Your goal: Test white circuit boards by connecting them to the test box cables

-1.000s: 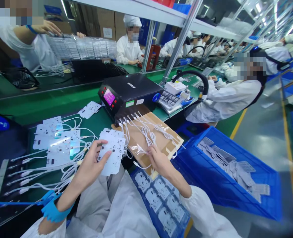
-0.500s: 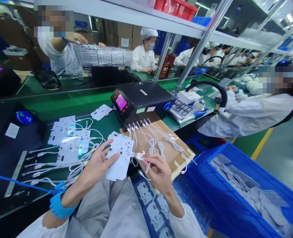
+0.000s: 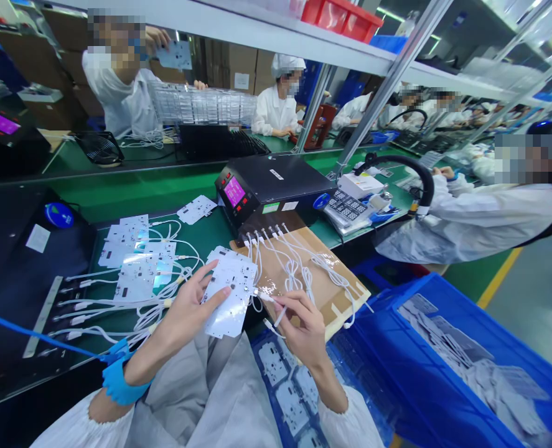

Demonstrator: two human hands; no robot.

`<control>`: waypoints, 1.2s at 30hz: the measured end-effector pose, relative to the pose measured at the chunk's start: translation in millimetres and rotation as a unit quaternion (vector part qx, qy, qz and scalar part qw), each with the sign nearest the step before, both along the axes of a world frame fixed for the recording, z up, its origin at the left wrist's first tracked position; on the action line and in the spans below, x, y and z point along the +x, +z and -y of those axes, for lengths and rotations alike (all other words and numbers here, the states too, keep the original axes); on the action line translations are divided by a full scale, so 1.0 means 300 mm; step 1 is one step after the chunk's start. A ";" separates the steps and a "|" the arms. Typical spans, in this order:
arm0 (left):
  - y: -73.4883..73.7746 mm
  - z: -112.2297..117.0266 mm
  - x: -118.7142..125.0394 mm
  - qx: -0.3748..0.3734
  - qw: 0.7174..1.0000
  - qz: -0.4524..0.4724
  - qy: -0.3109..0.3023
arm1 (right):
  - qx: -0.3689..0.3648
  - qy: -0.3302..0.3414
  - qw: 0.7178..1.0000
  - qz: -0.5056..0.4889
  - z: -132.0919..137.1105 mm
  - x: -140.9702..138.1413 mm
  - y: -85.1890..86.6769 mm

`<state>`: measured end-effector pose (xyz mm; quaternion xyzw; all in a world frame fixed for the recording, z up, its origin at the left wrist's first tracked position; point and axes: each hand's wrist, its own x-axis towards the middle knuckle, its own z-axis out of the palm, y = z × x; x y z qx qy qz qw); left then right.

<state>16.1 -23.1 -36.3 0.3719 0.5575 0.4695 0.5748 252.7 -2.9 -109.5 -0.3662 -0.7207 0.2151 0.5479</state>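
Observation:
My left hand (image 3: 185, 314) holds a white circuit board (image 3: 229, 292) by its left edge, thumb on top, over the front edge of the green bench. My right hand (image 3: 301, 323) pinches the plug of a white cable (image 3: 269, 298) right at the board's right edge. Several white cables (image 3: 289, 264) run from a black tester box (image 3: 269, 183) with a pink screen across a brown cardboard sheet (image 3: 332, 292). More white boards (image 3: 135, 258) with cables plugged in lie on the bench to the left.
A blue crate (image 3: 448, 348) of boards stands at the right, and a blue tray (image 3: 289, 386) of boards sits below my hands. A blue wrist strap (image 3: 119, 379) is on my left wrist. Other people in white coats work across the bench and at the right.
My right hand came up from the cardboard sheet with a cable plug and brought it to the board's right edge. The left hand kept holding the board. The view shifted slightly.

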 end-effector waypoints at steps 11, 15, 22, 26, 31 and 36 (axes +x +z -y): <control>-0.018 0.000 -0.009 0.006 1.000 -0.021 -0.005 | 0.007 -0.007 1.000 -0.001 0.004 -0.005 0.003; -0.040 0.000 -0.019 0.015 0.997 -0.071 -0.012 | 0.010 -0.009 1.000 0.008 0.004 -0.005 -0.001; -0.077 -0.005 -0.028 0.059 0.989 -0.135 -0.029 | 0.023 0.017 0.997 0.071 0.001 0.013 0.005; -0.096 0.002 -0.035 0.062 0.981 -0.181 -0.031 | 0.024 0.028 0.995 0.090 0.006 0.013 0.012; -0.092 0.015 -0.026 0.056 0.979 -0.194 -0.028 | 0.017 0.030 0.997 0.075 0.012 -0.004 -0.009; -0.095 0.015 -0.014 0.041 0.984 -0.170 -0.017 | -0.033 0.035 0.997 0.055 0.010 -0.008 -0.024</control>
